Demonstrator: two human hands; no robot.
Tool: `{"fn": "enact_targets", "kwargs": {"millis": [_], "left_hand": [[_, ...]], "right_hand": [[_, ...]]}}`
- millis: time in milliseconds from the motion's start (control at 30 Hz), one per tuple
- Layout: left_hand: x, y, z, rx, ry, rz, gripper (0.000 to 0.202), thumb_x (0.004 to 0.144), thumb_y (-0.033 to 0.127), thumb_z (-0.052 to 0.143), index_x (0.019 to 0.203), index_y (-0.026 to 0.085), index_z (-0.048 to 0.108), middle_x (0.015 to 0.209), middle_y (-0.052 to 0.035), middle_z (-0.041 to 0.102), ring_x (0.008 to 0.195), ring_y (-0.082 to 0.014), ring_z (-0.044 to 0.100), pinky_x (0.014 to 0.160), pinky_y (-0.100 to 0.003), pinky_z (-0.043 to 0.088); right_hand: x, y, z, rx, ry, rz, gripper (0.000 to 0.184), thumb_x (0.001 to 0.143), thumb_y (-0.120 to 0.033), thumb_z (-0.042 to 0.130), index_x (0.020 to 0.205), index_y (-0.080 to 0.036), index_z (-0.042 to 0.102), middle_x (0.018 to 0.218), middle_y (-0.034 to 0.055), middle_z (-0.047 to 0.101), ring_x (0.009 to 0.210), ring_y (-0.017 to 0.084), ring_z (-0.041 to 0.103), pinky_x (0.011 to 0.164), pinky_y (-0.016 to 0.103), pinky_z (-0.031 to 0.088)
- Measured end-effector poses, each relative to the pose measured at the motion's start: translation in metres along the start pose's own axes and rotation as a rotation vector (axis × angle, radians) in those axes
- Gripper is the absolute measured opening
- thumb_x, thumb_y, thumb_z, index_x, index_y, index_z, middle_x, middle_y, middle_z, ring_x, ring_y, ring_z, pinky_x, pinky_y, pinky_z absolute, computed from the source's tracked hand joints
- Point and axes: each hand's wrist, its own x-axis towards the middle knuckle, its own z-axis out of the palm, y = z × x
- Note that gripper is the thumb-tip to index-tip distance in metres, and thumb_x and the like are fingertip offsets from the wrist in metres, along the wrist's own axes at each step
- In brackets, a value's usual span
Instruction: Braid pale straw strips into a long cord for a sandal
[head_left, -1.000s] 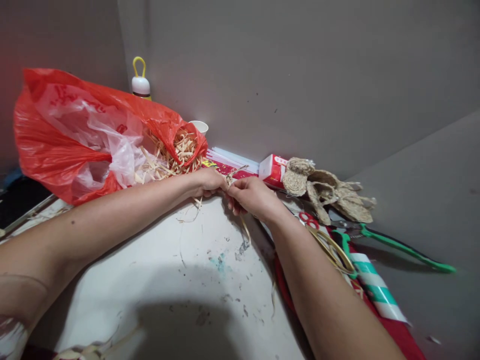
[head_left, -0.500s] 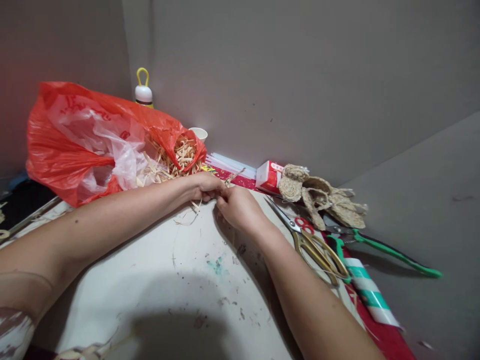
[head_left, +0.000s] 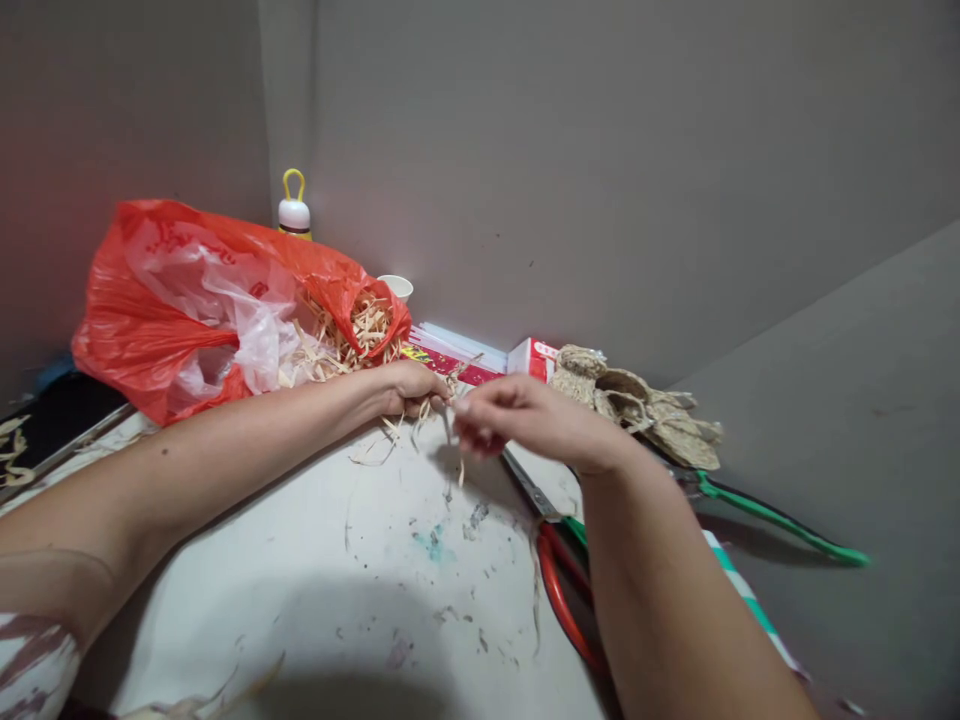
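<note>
My left hand point(head_left: 416, 388) is closed around thin, pale straw-like strips point(head_left: 421, 412) over the far part of the white table. Loose ends stick out below and beyond its fingers. Just to the right, my right hand point(head_left: 510, 410) has its fingers curled in, partly blurred. One narrow strip hangs below those fingertips; whether they pinch it is unclear. Beneath and beside my right forearm lie scissors point(head_left: 534, 492) with a red handle, partly covered by the arm.
A red plastic bag point(head_left: 161, 300) spills straw strips point(head_left: 371, 325) at the back left. Behind it stand a yellow-looped bottle point(head_left: 294, 215) and a white cup point(head_left: 397, 287). Pale sticks point(head_left: 465, 345), a red-white box point(head_left: 531, 358), woven straw pieces point(head_left: 637, 400) and green-handled pruners point(head_left: 780, 520) line the right.
My right hand has drawn away from my left, to the right, while the left stays closed. Red-handled scissors now show beside the right forearm; the gold-handled pair is out of sight.
</note>
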Motion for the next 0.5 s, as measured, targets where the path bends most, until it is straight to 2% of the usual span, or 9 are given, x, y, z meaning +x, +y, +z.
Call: {"fn": "enact_targets", "kwargs": {"millis": [67, 100, 233, 333, 433, 500], "left_hand": [[0.0, 0.0, -0.001, -0.017, -0.028, 0.003, 0.024, 0.074, 0.009, 0.058, 0.053, 0.014, 0.046, 0.042, 0.0059, 0.041, 0.034, -0.0032, 0.031, 0.034, -0.016, 0.02], [0.0, 0.0, -0.002, -0.025, -0.041, 0.006, 0.024, 0.074, 0.009, 0.058, 0.053, 0.014, 0.046, 0.041, 0.0058, 0.04, 0.034, -0.0028, 0.029, 0.034, -0.016, 0.019], [-0.001, 0.0, -0.003, -0.042, -0.063, 0.021, 0.024, 0.075, 0.007, 0.055, 0.054, 0.014, 0.046, 0.041, 0.0056, 0.039, 0.034, -0.0022, 0.03, 0.033, -0.014, 0.017], [-0.001, 0.0, -0.004, -0.041, -0.077, 0.03, 0.022, 0.074, 0.006, 0.056, 0.054, 0.013, 0.048, 0.041, 0.0056, 0.039, 0.035, -0.0022, 0.031, 0.034, -0.014, 0.017], [-0.001, 0.0, -0.004, -0.034, -0.067, 0.046, 0.022, 0.071, 0.006, 0.057, 0.053, 0.013, 0.048, 0.041, 0.0055, 0.04, 0.035, -0.0025, 0.03, 0.034, -0.015, 0.018], [-0.001, -0.001, -0.003, -0.023, -0.049, 0.058, 0.024, 0.071, 0.005, 0.056, 0.05, 0.013, 0.047, 0.041, 0.005, 0.041, 0.035, -0.0029, 0.031, 0.035, -0.016, 0.02]], "right_hand": [[0.003, 0.014, -0.012, 0.059, 0.34, 0.182, 0.032, 0.084, -0.04, 0.056, 0.066, -0.014, 0.06, 0.061, 0.0034, 0.063, 0.048, 0.009, 0.056, 0.045, 0.019, 0.042], [0.007, 0.021, -0.014, 0.066, 0.376, 0.221, 0.031, 0.083, -0.04, 0.057, 0.066, -0.014, 0.059, 0.062, 0.0043, 0.064, 0.046, 0.009, 0.056, 0.041, 0.018, 0.04], [0.027, 0.04, -0.001, 0.14, 0.293, 0.221, 0.033, 0.082, -0.041, 0.058, 0.064, -0.014, 0.061, 0.063, 0.0048, 0.066, 0.041, 0.008, 0.054, 0.036, 0.018, 0.034], [0.033, 0.042, 0.009, 0.2, 0.274, 0.182, 0.032, 0.083, -0.038, 0.057, 0.062, -0.014, 0.06, 0.052, -0.0001, 0.06, 0.037, 0.005, 0.045, 0.035, 0.016, 0.027], [0.033, 0.042, 0.01, 0.228, 0.262, 0.181, 0.031, 0.077, -0.038, 0.063, 0.058, -0.014, 0.059, 0.041, -0.004, 0.051, 0.033, 0.004, 0.037, 0.035, 0.017, 0.024], [0.033, 0.042, 0.01, 0.232, 0.247, 0.18, 0.03, 0.072, -0.038, 0.068, 0.057, -0.014, 0.058, 0.045, -0.0025, 0.056, 0.035, 0.004, 0.039, 0.035, 0.017, 0.024]]}}
